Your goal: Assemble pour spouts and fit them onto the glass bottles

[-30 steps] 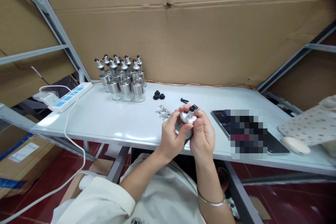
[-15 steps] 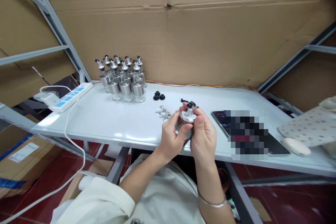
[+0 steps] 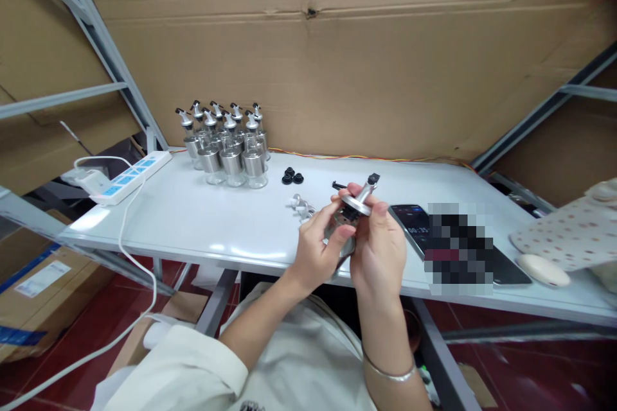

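My left hand (image 3: pixel 319 241) is wrapped around a clear glass oil bottle (image 3: pixel 345 245) at the table's front edge. My right hand (image 3: pixel 380 241) grips a silver pourer spout (image 3: pixel 359 201) with a black tip, tilted to the right over the bottle's mouth. A dark part shows under the spout's round collar; whether it still sits in the neck I cannot tell. Just left of my hands lie silver spout pieces (image 3: pixel 301 207). Three black stoppers (image 3: pixel 292 176) are grouped farther back, and a small black piece (image 3: pixel 339 185) lies behind my fingers.
Several oil bottles (image 3: pixel 231 157) with steel bands and spouts stand at the back left. A power strip (image 3: pixel 130 178) with a white cable lies at the left end. A phone (image 3: pixel 412 225), partly pixelated, a cream oval object (image 3: pixel 544 268) and a spotted pouch (image 3: pixel 569 225) are on the right.
The spout has gone from upright on the bottle to leaning right and slightly raised, moved by my right hand. My left hand stays around the bottle.
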Motion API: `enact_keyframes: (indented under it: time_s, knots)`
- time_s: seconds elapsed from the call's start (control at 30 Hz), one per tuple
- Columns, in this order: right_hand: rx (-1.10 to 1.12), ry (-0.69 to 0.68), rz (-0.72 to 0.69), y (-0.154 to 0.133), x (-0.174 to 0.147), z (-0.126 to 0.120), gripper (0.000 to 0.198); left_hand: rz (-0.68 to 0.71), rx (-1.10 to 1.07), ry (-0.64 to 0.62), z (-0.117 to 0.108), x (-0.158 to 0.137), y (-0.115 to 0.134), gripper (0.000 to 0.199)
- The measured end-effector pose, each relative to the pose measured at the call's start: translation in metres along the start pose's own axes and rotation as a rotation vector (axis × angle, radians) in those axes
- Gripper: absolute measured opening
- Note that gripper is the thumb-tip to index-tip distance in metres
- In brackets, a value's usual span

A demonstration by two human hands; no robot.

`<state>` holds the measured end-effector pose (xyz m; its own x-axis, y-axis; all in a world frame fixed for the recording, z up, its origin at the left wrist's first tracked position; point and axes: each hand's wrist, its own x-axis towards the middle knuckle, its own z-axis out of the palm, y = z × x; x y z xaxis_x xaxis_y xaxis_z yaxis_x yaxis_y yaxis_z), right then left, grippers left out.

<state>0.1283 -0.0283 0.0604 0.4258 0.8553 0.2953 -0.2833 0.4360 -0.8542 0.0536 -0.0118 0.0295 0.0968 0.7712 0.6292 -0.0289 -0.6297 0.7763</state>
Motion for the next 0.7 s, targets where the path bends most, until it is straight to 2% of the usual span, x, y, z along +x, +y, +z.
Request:
enact_keyframes:
  time_s: [0.33,0.5,0.6,0.7]
  knots:
    - [0.058,-0.011,0.090,-0.005,0.002,-0.002,0.047,0.057,-0.023,0.018,-0.001,0.001,0.001,0.042]
    - [0.219,-0.002,0.067,0.003,0.009,-0.016,0.036,0.033,-0.102,-0.004,-0.004,-0.001,-0.001,0.040]
    - [0.174,0.080,0.098,0.014,0.012,-0.031,0.032,-0.013,-0.137,0.085,-0.018,0.003,0.001,0.039]
    - [0.097,0.147,0.152,0.029,0.013,-0.044,0.030,0.019,-0.122,0.276,-0.050,0.020,0.008,0.037]
